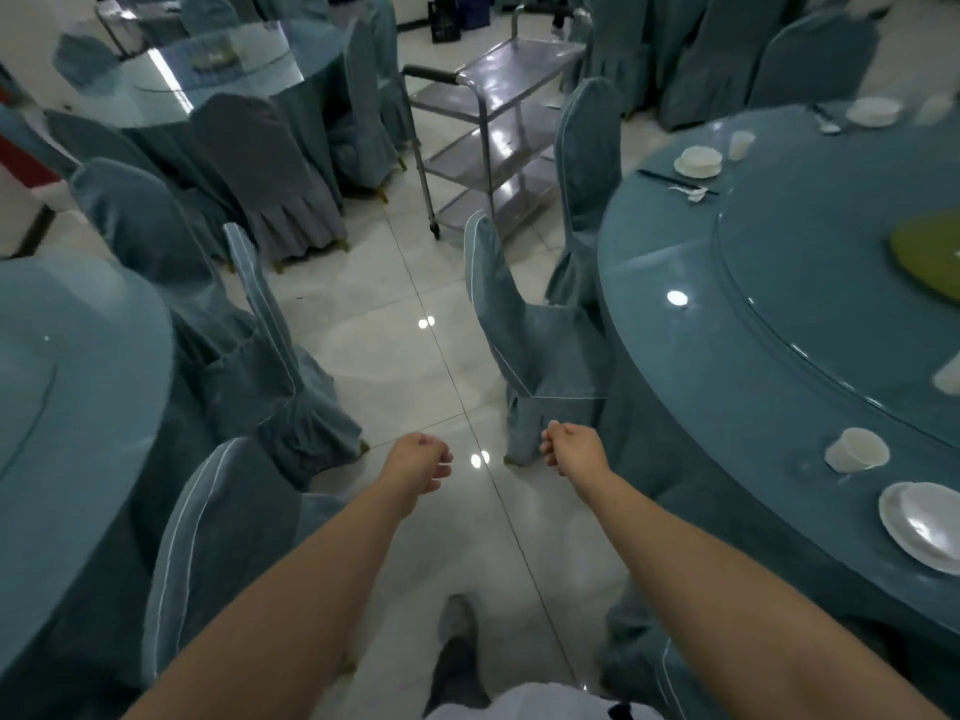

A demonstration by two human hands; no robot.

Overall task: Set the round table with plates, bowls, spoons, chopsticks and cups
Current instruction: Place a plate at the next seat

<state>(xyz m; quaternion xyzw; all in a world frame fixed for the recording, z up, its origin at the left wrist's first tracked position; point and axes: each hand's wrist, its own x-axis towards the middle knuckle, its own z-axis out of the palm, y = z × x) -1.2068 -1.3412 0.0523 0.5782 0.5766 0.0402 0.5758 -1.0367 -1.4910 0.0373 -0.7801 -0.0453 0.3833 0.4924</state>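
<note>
Hands are out over the tiled floor (395, 356): left hand (418, 462) and right hand (571, 449), both with fingers curled together, holding nothing. Farther right, on the round bench (727, 330), stand a cup (854, 449) and a plate (922, 527) with a bowl on it.

Blue-clothed round table (675, 324) with near cup (856, 450), bowl-topped plate (894, 517), far chopsticks (675, 179).

Three plates (919, 527) — two cups (854, 450)
</note>
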